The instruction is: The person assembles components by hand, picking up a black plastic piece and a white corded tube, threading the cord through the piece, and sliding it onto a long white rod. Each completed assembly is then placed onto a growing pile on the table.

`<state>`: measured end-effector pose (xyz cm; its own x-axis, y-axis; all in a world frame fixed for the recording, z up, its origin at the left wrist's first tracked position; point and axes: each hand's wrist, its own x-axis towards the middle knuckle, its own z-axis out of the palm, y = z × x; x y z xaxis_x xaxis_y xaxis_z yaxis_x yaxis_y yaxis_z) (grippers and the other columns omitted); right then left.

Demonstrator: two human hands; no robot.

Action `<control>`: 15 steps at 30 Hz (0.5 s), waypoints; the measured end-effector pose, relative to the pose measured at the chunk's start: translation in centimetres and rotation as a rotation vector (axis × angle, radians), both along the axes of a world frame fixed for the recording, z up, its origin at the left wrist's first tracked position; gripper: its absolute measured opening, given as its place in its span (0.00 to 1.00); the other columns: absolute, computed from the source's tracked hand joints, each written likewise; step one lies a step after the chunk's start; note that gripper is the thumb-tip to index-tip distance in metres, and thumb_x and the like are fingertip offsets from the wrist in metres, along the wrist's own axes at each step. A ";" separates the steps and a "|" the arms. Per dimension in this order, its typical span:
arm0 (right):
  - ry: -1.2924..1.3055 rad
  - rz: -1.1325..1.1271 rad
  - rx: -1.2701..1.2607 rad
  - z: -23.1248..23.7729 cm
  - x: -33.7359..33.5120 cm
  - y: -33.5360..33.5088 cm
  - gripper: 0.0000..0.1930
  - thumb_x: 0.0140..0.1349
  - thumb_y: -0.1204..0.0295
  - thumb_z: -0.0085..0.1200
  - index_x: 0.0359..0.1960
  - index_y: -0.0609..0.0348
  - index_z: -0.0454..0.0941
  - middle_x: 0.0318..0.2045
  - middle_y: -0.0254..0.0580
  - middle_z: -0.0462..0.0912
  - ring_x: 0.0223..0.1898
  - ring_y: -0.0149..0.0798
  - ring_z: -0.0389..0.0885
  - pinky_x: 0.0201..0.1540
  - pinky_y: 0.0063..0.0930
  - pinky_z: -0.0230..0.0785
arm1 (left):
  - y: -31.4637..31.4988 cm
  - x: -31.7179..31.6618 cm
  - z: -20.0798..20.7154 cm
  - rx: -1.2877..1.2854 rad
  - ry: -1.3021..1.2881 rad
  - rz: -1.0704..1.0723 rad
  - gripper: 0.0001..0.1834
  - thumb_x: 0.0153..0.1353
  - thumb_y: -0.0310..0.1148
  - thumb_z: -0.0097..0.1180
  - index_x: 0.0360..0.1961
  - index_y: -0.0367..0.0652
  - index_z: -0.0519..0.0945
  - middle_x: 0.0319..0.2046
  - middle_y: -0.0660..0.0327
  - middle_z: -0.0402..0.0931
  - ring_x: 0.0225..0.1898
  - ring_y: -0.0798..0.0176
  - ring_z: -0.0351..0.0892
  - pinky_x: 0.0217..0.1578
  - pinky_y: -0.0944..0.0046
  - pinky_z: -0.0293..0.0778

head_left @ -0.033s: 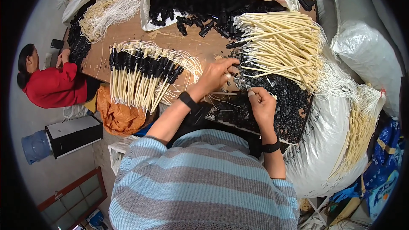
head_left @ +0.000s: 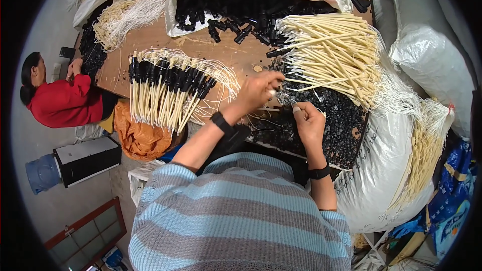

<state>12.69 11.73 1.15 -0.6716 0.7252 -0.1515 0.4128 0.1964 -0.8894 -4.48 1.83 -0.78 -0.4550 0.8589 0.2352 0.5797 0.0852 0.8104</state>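
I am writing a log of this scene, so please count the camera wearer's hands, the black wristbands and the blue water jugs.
hands: 2, left hand and right hand
black wristbands: 2
blue water jug: 1
total: 5

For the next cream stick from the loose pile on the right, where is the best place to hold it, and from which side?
Probably near its left end. The cream sticks lie roughly crosswise, their left tips poking free over the black parts, while their right ends trail thin white wires that tangle together. Come from the left, where the left hand already is, and pinch one tip that sits apart from the others.
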 end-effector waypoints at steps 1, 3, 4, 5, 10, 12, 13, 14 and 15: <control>0.000 -0.011 0.002 -0.5 0.0 0.2 0.05 0.57 0.76 0.57 0.35 0.61 0.81 0.13 0.32 0.68 0.17 0.22 0.63 0.22 0.22 0.58 | 0.2 1.4 0.6 0.021 -0.237 -0.012 0.22 0.42 0.17 0.59 0.42 0.44 0.82 0.34 0.57 0.77 0.34 0.55 0.77 0.35 0.61 0.74; -0.003 0.011 -0.019 -1.3 -0.3 0.3 0.06 0.57 0.76 0.56 0.35 0.60 0.82 0.13 0.35 0.70 0.17 0.24 0.65 0.22 0.23 0.60 | 0.2 3.4 1.9 0.129 -0.084 -0.107 0.22 0.42 0.17 0.58 0.42 0.45 0.82 0.33 0.58 0.78 0.34 0.56 0.78 0.35 0.62 0.74; -0.001 0.017 -0.018 -1.5 -0.4 0.1 0.06 0.57 0.76 0.56 0.35 0.60 0.82 0.13 0.35 0.70 0.17 0.24 0.65 0.22 0.23 0.60 | 0.1 4.0 2.3 0.236 0.070 -0.200 0.21 0.43 0.16 0.58 0.41 0.45 0.83 0.33 0.59 0.78 0.34 0.57 0.78 0.34 0.63 0.74; 0.086 0.028 0.054 -1.7 -0.7 -0.2 0.06 0.58 0.77 0.56 0.36 0.60 0.83 0.14 0.38 0.72 0.17 0.26 0.68 0.23 0.25 0.62 | 0.0 4.4 2.4 0.237 0.072 -0.194 0.21 0.43 0.16 0.58 0.41 0.45 0.83 0.33 0.59 0.78 0.34 0.57 0.78 0.34 0.63 0.74; 0.041 0.025 0.274 0.1 -0.8 -1.3 0.04 0.58 0.76 0.57 0.35 0.56 0.82 0.21 0.43 0.80 0.18 0.36 0.79 0.23 0.31 0.67 | -1.0 4.5 2.6 0.216 -0.072 -0.021 0.17 0.48 0.14 0.55 0.39 0.44 0.83 0.29 0.64 0.79 0.31 0.67 0.79 0.32 0.69 0.73; 0.115 0.023 0.472 -0.2 -1.1 -1.5 0.04 0.58 0.76 0.57 0.35 0.55 0.81 0.22 0.43 0.80 0.17 0.39 0.78 0.22 0.31 0.67 | -1.5 4.3 2.4 0.127 -0.329 0.076 0.16 0.47 0.16 0.56 0.38 0.43 0.84 0.26 0.64 0.79 0.28 0.70 0.77 0.29 0.70 0.73; 0.188 0.024 0.668 -0.3 -1.2 -1.5 0.05 0.58 0.75 0.58 0.36 0.54 0.81 0.22 0.42 0.80 0.16 0.41 0.77 0.21 0.32 0.68 | -1.7 4.3 2.5 0.033 -0.586 0.174 0.15 0.46 0.17 0.57 0.36 0.42 0.84 0.24 0.64 0.80 0.24 0.72 0.76 0.26 0.70 0.72; 0.187 0.027 0.669 -0.3 -1.2 -1.6 0.05 0.58 0.75 0.58 0.36 0.54 0.81 0.22 0.42 0.80 0.16 0.41 0.77 0.21 0.32 0.68 | -1.7 4.3 2.6 0.034 -0.589 0.176 0.15 0.46 0.17 0.57 0.36 0.42 0.84 0.24 0.64 0.80 0.24 0.72 0.76 0.26 0.70 0.72; 0.193 0.055 0.729 -0.2 -1.1 -1.7 0.06 0.57 0.75 0.58 0.37 0.54 0.80 0.23 0.42 0.80 0.16 0.43 0.77 0.21 0.33 0.68 | -1.6 4.1 2.8 -0.017 -0.617 0.176 0.13 0.48 0.17 0.56 0.37 0.39 0.83 0.25 0.68 0.78 0.26 0.77 0.75 0.27 0.74 0.71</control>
